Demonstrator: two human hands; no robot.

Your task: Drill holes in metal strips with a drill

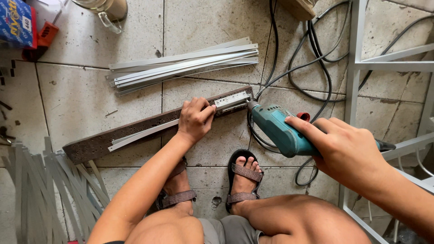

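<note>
Right hand (350,151): my fingers wrapped on teal drill (278,129), lower right; bit points up-left.
Left hand (195,119): fingers pressed narrow on metal strip (181,122), centre frame.
Strip axis: lower left to upper right, on wooden batten (97,143); its end touches the bit.
Surface: tiled floor (81,99).
Far: strip bundle (181,65), cables (312,58).

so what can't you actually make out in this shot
Head view, the only one:
- Drill bit tip: hidden where the teal drill meets the metal strip.
- Drill trigger: covered by the right hand.
- Strip under the left hand: fingers hide it.
- Jug: cut off by the top edge.
</note>
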